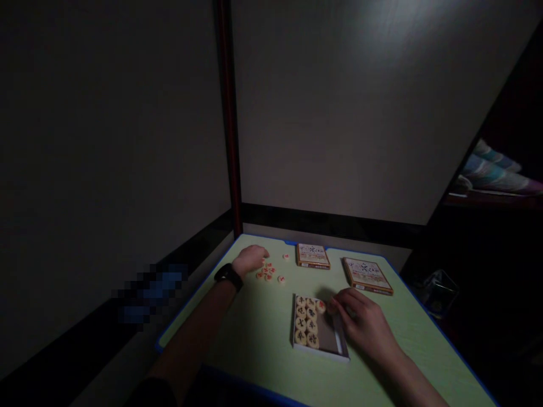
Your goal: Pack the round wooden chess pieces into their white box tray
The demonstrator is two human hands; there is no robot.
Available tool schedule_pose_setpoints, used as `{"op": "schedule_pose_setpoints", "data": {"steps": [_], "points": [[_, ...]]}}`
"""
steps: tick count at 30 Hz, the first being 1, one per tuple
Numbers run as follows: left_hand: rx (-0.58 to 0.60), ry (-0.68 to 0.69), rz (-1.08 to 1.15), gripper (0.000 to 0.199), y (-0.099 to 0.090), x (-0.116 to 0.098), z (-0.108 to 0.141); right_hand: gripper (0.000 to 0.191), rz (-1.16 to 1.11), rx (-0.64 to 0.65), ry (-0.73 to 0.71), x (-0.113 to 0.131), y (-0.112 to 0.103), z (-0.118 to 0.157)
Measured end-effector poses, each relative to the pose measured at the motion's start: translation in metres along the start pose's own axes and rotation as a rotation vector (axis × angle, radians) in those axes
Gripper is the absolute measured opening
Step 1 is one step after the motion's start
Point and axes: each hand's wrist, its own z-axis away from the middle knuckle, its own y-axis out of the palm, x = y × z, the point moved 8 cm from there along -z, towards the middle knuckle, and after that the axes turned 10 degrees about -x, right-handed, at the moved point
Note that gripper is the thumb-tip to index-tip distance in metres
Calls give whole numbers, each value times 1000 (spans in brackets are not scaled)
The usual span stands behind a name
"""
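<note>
At the far right corner of the open tray (329, 334), the right hand (361, 316) is pinching what looks like a disc (331, 307), best lowered level beside the red-marked piece (320, 307), while the left hand (250, 259) is curling beside loose red pieces (268, 277), its grip impossible to tell.

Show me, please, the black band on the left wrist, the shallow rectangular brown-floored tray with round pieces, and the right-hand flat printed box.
Black band (229, 276): head view, outer surface.
Shallow rectangular brown-floored tray (328, 334): head view, bare floor.
Right-hand flat printed box (368, 273): head view, top face.
</note>
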Motion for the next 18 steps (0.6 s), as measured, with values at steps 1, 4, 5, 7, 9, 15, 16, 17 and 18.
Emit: {"op": "schedule_pose_setpoints", "data": {"steps": [1, 4, 5, 7, 9, 15, 16, 17, 18], "points": [[5, 2, -6, 34, 3, -1, -3, 30, 3, 4, -1, 0, 0, 0], [9, 9, -24, 29, 8, -5, -6, 31, 18, 9, -3, -1, 0, 0], [9, 15, -28, 27, 7, -7, -6, 31, 23, 12, -4, -1, 0, 0], [3, 33, -35, 25, 3, -10, -3, 30, 32, 22, -2, -2, 0, 0], [-4, 52, -44, 24, -4, -12, 2, 30, 43, 28, 4, -3, 1, 1], [68, 64, -78, 22, -8, -6, 19, 29, 45, 56, -6, -2, 5, 3], [79, 65, -77, 23, -7, -5, 20, 28, 44, 61, -13, -2, 6, 3], [87, 67, -73, 23, -6, -5, 21, 28, 44, 62, -21, -1, 7, 3], [92, 69, -68, 23, -4, -5, 21, 29, 45, 63, -27, -1, 7, 3]]}}
